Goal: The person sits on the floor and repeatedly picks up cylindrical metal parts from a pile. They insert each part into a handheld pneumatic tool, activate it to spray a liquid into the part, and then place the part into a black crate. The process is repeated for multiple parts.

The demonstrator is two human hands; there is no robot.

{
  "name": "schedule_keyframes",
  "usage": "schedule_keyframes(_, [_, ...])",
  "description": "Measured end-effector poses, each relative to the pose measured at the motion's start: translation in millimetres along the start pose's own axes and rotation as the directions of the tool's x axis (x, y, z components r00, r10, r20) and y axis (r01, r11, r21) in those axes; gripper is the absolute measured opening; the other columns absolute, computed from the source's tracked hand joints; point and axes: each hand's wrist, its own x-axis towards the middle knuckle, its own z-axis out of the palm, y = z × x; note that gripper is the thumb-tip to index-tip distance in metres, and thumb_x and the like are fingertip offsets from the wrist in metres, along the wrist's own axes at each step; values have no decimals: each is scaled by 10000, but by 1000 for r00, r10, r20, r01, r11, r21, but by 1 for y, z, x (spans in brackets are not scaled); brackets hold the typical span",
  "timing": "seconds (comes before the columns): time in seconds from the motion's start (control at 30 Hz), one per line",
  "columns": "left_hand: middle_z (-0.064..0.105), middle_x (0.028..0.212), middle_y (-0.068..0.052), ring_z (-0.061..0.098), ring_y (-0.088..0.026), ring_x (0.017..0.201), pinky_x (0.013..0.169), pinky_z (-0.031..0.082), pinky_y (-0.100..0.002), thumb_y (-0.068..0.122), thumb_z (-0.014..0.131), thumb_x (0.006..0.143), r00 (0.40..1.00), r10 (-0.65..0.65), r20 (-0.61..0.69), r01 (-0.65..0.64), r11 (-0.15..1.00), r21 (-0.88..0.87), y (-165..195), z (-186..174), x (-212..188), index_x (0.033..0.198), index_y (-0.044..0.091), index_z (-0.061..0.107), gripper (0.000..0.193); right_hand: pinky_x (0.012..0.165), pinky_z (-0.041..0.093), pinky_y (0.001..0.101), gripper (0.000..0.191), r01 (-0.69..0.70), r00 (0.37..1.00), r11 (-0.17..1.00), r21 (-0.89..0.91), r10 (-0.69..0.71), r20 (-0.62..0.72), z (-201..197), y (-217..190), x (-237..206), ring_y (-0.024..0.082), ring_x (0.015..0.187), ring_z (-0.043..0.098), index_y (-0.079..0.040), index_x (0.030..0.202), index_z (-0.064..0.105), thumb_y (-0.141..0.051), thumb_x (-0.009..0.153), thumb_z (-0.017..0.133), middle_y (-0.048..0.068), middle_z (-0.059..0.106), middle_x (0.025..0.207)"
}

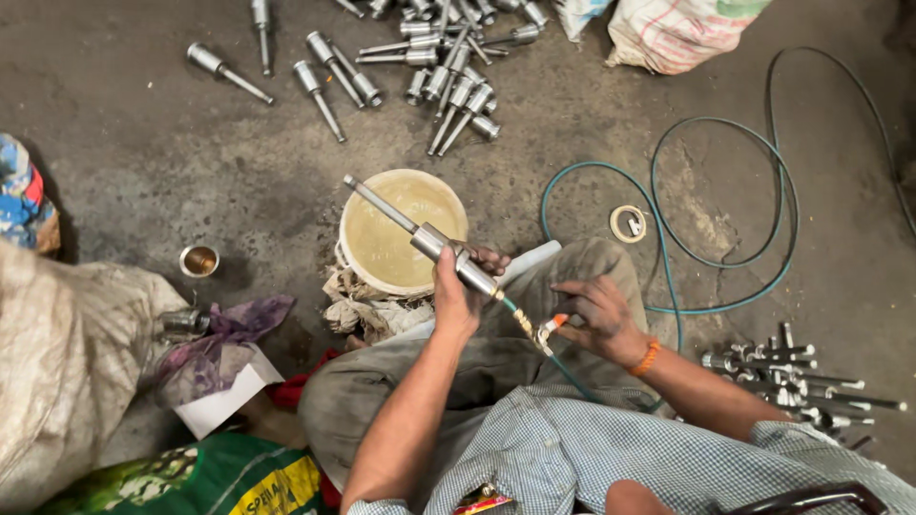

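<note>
- The left hand [456, 294] is wrapped around a steel rod [426, 238], held slanted above the bucket [380, 250] of cloudy liquid; a loosened grip could let it drop in and splash.
- The right hand [596, 319] pinches an air nozzle [544, 331] at the rod's rear end; a misaimed blast could likely spray residue toward the person.
- The hose [711, 257] loops beside the knee and could snag.

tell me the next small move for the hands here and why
Probably press the air nozzle in the right hand into the rear end of the metal part. The left hand holds that part tilted, its thin rod over the bucket of cloudy liquid, and the nozzle tip sits just behind it, fed by the green hose.
</note>
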Motion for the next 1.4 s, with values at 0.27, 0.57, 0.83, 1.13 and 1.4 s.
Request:
schedule_keyframes(0.27, [667,1266,-252,640,-368,1234,1083,501,-490,563,501,1046,806,-102,583,-262,822,505,-15,64,-34,1169,34,523,544,634,498,261,733,-579,731,-460,673,74,678,30,13,-57,150,761,654,35,1205,593,-583,842,747,114,671,898])
schedule_keyframes(0.57, [636,1291,-249,586,-413,1315,1159,436,-553,385,813,864,745,-363,559,144,907,396,-93,101,-47,1287,29,503,633,459,330,246,434,-752,640,-477,454,-368,675,32,57,-136,81,489,439,21,1102,587,-359,997,768,11,522,671])
schedule_keyframes(0.83, [704,1276,-153,647,-252,1190,1035,504,-410,180,751,929,978,-27,-207,144,804,577,-191,82,-53,1312,-55,578,482,755,556,311,355,-667,744,442,600,436,506,28,111,-151,115,831,658,-1,1113,651,-167,837,803,27,729,910])
schedule_keyframes(1.13, [575,1393,-203,596,-288,1287,1104,487,-448,196,873,771,985,-82,150,-25,802,597,-192,90,-40,1503,-2,316,942,717,509,311,281,-529,847,292,796,126,517,-13,105,-170,98,810,525,-1,1051,618,-122,863,789,-22,567,855])
schedule_keyframes(1.4, [558,976,-311,607,-390,839,855,578,-537,202,708,1003,968,-97,-232,221,765,605,-163,112,-40,1647,13,438,723,656,494,282,222,-688,705,233,687,438,557,-13,146,-184,82,744,534,-38,942,613,-127,848,794,-40,576,795])
